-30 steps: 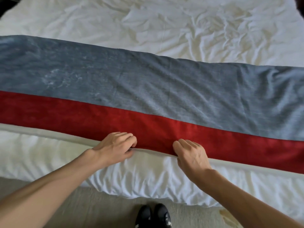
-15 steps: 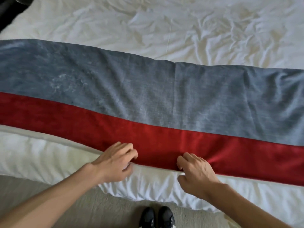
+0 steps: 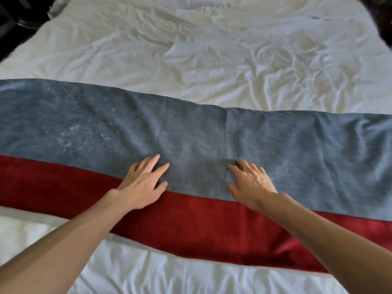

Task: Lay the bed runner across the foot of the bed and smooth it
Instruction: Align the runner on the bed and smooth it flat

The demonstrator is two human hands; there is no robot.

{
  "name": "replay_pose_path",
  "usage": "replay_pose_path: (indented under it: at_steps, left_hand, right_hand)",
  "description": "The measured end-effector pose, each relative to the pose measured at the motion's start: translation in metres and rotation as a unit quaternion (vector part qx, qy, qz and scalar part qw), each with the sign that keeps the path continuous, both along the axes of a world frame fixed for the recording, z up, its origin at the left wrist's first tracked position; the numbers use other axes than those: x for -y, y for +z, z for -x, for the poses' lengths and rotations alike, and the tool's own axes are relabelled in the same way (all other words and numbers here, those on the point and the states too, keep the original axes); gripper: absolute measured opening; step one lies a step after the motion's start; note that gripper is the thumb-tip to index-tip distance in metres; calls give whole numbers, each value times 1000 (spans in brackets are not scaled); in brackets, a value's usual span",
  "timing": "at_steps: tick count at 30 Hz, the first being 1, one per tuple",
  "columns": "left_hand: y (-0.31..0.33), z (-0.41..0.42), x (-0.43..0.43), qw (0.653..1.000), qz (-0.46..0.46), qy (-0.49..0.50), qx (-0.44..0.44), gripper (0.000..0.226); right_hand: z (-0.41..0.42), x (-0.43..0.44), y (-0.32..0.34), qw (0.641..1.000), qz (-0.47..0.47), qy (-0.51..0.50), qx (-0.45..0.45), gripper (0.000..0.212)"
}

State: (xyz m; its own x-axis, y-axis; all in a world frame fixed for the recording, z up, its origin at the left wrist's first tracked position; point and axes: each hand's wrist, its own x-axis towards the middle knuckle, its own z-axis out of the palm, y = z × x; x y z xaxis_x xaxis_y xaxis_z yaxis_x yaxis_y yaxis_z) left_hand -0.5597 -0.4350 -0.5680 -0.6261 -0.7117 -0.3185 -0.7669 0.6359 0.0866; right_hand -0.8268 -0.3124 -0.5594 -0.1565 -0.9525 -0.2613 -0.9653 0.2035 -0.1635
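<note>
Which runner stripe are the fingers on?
The blue-grey stripe, wider and farther: left hand and right hand lay their fingers on it. The red stripe lies nearer the person.

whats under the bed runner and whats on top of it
On the bed runner, the left hand and right hand lie flat, fingers spread. Under it lies the white duvet; the part it covers cannot be seen.

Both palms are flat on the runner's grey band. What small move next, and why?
Probably slide the left hand and right hand apart along the bed runner: both lie flat near its middle, and creases show toward its right end.
</note>
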Motion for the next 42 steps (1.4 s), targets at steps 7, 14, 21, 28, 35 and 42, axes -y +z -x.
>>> replay_pose_path:
  at_steps: [7,14,21,28,35,42]
  left_hand:
    - [-10,-29,69,1000,-17,16,21,60]
    - [-21,-70,93,997,-31,-58,34,65]
    - [-30,-74,89,998,5,-69,-9,65]
    - [-13,-111,59,997,7,-72,-12,73]
    - [-2,-141,25,998,-11,-58,-27,74]
    - [3,-182,15,983,31,-139,-114,45]
  right_hand:
    - [-29,52,-11,1000,-22,-4,-16,52]
    - [-68,62,-28,996,-13,-82,-30,55]
    - [-88,59,-20,997,8,-78,-26,54]
    - [-149,32,-17,999,45,-21,11,52]
    - [-182,9,-2,999,28,-38,19,52]
    - [-244,-1,3,990,47,79,111,45]
